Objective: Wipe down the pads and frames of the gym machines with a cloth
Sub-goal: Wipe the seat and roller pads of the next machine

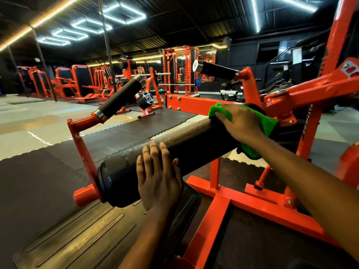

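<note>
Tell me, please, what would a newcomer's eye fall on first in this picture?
The bright green cloth stands out most. The right hand presses it on the right end of the thick black roller pad, right of centre. The left hand lies flat on the pad nearer its left end, low in the middle. The orange machine frame around them is vivid too.
</note>
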A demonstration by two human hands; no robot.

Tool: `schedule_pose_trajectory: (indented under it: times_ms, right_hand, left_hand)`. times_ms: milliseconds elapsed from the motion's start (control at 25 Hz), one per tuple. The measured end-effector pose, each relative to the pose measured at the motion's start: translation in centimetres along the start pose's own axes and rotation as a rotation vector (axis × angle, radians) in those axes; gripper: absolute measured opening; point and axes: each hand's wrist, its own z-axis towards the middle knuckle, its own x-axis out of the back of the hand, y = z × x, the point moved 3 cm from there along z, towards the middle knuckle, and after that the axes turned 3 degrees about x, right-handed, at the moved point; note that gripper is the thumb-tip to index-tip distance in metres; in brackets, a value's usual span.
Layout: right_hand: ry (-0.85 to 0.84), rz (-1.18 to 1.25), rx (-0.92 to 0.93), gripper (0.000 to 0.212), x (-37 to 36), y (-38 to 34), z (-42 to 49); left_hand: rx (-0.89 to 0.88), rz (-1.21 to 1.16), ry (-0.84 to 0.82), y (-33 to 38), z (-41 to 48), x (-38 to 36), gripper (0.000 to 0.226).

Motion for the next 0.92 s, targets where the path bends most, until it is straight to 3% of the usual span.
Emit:
schedule_pose_trajectory:
  times_ms: [80, 240, 440, 600, 800, 920]
  right_hand:
    - [-0.057, -0.035, -0.017, 0.049, 1.5, 2.8, -0.2]
    - [-0.053, -0.069, -0.266, 0.05, 2.7, 6.3, 2.8]
    - [-0.023, -0.098, -0.249, 0.042, 0.3, 1.2, 2.2]
    - [-0.032, -0.088, -0.167, 0.04, -0.6, -4.5, 0.4]
    - [-0.064, -0.08, -0.073, 0.041, -2.5, -11.6, -1.7]
    - [-0.105, -0.091, -0.031, 0.042, -3.8, -16.3, -2.8]
  left_hand:
    - [-0.016, -0.017, 0.021, 0.1, -0.7, -0.4, 0.054]
    - [0.001, -0.019, 0.031, 0.2, -0.8, -0.6, 0.053]
    - [0.007, -0.062, 0.038, 0.2, -0.5, 0.4, 0.05]
    - [0.039, -0.354, 0.086, -1.1, -0.8, 2.0, 0.043]
    - [0.356, -0.512, 0.28, -9.2, -1.2, 4.7, 0.043]
    - [0.467, -0.561, 0.126, -15.1, -0.7, 3.7, 0.045]
